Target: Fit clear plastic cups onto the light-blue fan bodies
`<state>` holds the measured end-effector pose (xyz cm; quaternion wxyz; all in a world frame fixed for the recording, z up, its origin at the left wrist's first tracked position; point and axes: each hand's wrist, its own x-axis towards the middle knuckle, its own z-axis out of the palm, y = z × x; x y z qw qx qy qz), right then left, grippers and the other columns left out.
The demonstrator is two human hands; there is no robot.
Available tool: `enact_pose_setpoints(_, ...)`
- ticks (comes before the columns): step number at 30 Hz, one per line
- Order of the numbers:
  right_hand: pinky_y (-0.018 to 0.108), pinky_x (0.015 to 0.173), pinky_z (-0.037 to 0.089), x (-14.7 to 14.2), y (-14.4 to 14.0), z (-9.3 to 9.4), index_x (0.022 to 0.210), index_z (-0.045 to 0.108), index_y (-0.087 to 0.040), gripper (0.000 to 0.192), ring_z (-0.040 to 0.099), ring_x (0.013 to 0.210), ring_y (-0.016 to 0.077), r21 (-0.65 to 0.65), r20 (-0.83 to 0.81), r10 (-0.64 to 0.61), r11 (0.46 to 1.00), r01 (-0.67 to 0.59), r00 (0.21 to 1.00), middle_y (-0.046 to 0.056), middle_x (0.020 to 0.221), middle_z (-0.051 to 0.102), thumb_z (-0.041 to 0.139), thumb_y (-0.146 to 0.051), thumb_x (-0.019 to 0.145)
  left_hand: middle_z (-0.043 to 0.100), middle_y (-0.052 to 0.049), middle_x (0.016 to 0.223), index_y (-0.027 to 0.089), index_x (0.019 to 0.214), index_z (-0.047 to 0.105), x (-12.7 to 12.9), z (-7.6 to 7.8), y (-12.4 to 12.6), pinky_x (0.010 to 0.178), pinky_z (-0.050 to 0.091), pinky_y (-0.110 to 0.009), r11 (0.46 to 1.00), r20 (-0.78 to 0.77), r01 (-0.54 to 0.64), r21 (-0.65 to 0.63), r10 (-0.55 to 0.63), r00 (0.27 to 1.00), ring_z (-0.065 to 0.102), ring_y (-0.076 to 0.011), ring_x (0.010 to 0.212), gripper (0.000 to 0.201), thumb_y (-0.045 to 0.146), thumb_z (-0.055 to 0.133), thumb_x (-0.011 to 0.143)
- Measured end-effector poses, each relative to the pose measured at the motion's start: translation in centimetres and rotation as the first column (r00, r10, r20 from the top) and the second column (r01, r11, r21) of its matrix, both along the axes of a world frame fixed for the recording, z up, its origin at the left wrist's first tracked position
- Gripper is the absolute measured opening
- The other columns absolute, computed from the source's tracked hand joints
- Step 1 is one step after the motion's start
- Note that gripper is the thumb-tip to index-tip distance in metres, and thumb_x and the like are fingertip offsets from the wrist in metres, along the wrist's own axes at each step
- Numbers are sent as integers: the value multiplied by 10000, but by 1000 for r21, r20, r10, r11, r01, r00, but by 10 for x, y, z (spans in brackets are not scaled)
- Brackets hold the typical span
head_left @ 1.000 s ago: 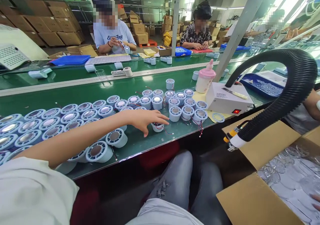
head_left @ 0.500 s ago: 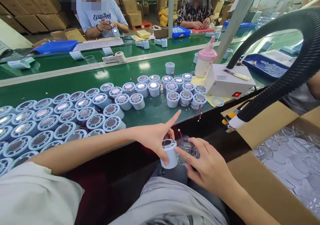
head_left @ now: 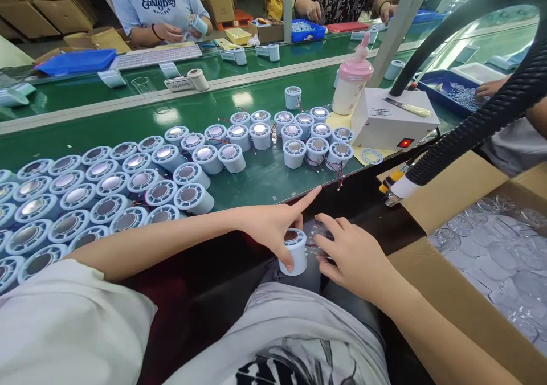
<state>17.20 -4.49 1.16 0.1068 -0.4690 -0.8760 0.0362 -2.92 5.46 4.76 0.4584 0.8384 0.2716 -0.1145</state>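
My left hand [head_left: 273, 228] grips a light-blue cylindrical housing [head_left: 294, 258] above my lap, thumb on its near side and index finger stretched out past it. A dark round disc fills the middle of the housing's slotted top. Close to its right side, my right hand [head_left: 348, 251] holds a clear plastic cup-like piece [head_left: 318, 234] between thumb and fingers. Part of that clear piece is hidden by my fingers. Many similar blue housings [head_left: 188, 197] stand in rows on the green bench beyond my left forearm, some with thin red and black wires.
At right, a cardboard box [head_left: 453, 299] holds clear plastic parts. A white machine [head_left: 393, 120] with a black ribbed hose [head_left: 461, 123] stands beside a pink-lidded cup [head_left: 352, 86]. Two people work across the green bench [head_left: 252, 188]; another person's hand [head_left: 491, 89] reaches into a blue tray at right.
The view has tilted down slightly. My right hand has turned the clear piece, which now shows less beside the housing. My left hand keeps its hold on the housing.
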Motion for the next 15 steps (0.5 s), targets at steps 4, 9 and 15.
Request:
enact_pose_setpoints(4, 340, 701, 529, 15, -3, -2, 869, 641, -213, 91, 623, 981, 253, -301, -238, -56, 954, -19, 970, 82, 1297, 595, 666, -161, 799, 619, -4, 960, 262, 1584, 125, -10, -6, 1, 646, 435, -217, 997, 136, -74, -31, 77, 988, 567, -127, 733, 1204, 364, 860, 636)
enact_pose_setpoints(9, 361, 831, 532, 28, -5, 1, 843, 619, -223, 108, 634, 990, 227, -600, -506, -277, 793, -103, 817, 72, 1259, 582, 620, -320, 890, 647, -64, 1025, 178, 1200, 633, -15, -19, -4, 672, 495, -248, 937, 254, -223, -270, 293, 922, 629, -167, 822, 637, 391, 853, 643)
enact_pose_setpoints(15, 383, 868, 549, 30, -5, 11, 937, 668, -281, 231, 624, 1099, 278, -620, -541, -332, 778, -101, 773, 124, 1241, 614, 463, -385, 961, 657, -66, 1005, 167, 1023, 599, -13, -20, -15, 736, 565, -317, 832, 224, -262, -488, 410, 884, 657, -191, 848, 619, 326, 916, 515)
